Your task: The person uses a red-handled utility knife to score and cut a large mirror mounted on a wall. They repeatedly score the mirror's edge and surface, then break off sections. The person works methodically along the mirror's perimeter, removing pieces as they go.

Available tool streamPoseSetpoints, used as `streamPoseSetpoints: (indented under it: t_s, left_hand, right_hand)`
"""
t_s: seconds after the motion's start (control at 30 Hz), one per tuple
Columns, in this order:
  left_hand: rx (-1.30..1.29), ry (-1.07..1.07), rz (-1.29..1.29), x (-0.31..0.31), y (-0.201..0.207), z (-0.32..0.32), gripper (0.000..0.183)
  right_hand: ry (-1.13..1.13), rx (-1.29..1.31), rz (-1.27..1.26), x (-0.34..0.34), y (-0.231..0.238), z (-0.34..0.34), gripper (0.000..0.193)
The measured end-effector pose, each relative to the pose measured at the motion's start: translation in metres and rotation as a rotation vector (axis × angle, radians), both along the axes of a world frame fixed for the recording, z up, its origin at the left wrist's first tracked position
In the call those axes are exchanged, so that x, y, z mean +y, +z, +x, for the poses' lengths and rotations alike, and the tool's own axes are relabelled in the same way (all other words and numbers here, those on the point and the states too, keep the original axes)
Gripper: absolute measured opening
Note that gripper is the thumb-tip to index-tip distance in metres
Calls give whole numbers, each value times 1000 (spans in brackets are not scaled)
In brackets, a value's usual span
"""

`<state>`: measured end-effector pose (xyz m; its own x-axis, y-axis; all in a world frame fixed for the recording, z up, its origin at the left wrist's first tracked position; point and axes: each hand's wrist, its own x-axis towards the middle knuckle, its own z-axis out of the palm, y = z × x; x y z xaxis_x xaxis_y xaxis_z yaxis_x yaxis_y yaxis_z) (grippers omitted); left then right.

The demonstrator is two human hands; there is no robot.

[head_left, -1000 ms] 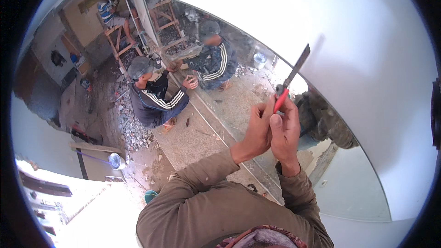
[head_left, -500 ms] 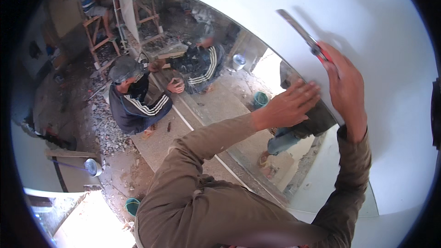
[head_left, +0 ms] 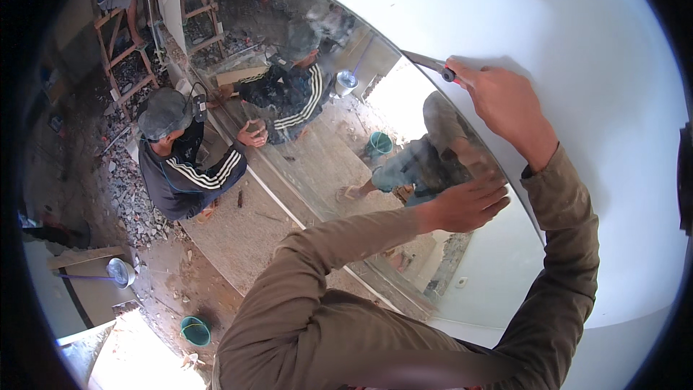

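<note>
A large mirror fills the middle of the view, its curved-looking edge running against a white wall. My left hand lies on the glass near that edge, fingers stretched out flat. Over the white wall, my right hand grips a red-handled utility knife with a black knob. The grey blade of the knife reaches to the mirror's edge, where its tip meets the rim; whether it goes behind the glass I cannot tell.
A co-worker in a dark jacket with white stripes crouches by the mirror's lower edge. Rubble covers the floor behind. A green bucket and a pale bucket stand at the lower left. Another person sits on a wooden trestle.
My right hand has moved down and left, bringing the knife from the open wall to the mirror's edge. The left hand has slid lower on the glass. The view has shifted slightly.
</note>
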<state>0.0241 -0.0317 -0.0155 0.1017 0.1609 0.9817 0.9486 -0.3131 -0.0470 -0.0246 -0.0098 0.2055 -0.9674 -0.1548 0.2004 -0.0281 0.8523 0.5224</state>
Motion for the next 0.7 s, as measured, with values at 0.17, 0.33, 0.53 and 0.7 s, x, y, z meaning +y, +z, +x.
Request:
streamPoseSetpoints:
  t_s: [0.17,0.33,0.53,0.7]
  left_hand:
    - [-487,-194,187,-49,-15,-107,32]
    - [-379,281,239,-65,21,-244,47]
    - [-312,310,305,-30,29,-261,24]
    - [-295,391,308,-26,14,-274,14]
  right_hand:
    - [58,-64,67,-6,-4,-32,32]
    - [37,-147,119,-10,-3,-53,19]
    - [80,-335,191,0,20,-17,25]
    - [13,-374,208,17,24,59,30]
